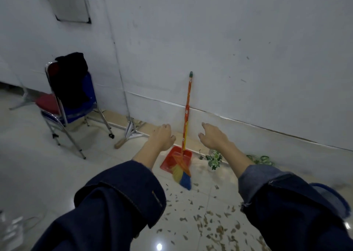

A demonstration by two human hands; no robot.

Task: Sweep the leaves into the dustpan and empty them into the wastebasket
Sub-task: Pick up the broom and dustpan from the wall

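A broom [186, 124] with an orange patterned handle leans upright against the white wall, its yellow and blue bristles [181, 176] on the floor. Behind the bristles a red dustpan [172, 160] lies flat on the tiles. Dry brown leaves [212, 220] are scattered over the floor in front of it. My left hand [162, 137] is stretched out left of the handle, fingers loosely curled, holding nothing. My right hand [213, 136] reaches out on the handle's right, fingers apart and empty. Neither hand touches the broom. A blue rim [332, 197], possibly the wastebasket, shows at the right edge.
A folding chair [66, 105] with a red seat and dark clothes draped on it stands at the left by the wall. A stand's metal legs [131, 130] rest near the wall base. Green leafy vines [214, 158] lie along the wall at right. White cable [17, 226] lies bottom left.
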